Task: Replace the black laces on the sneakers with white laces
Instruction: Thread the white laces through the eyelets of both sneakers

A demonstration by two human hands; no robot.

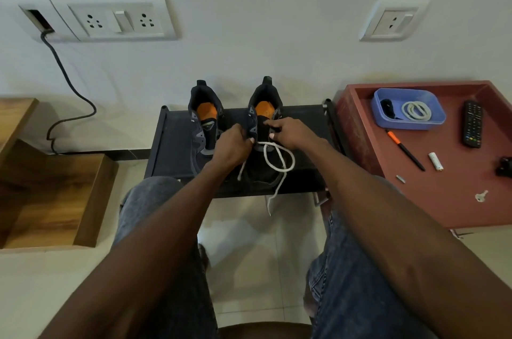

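Sneakers of dark fabric with orange insoles stand side by side on a low black desk, heels at its far edge by the wall. At the right dark sneaker both hands are busy: the left hand has its fingers curled on the near part of the lacing area, and the right hand pinches near the tongue. A white rope lace runs between the two hands, loops over the toe and hangs past the near edge. The left dark sneaker has no lace that I can see. On the red tray desk at the right, a blue plastic box holds a coiled white lace.
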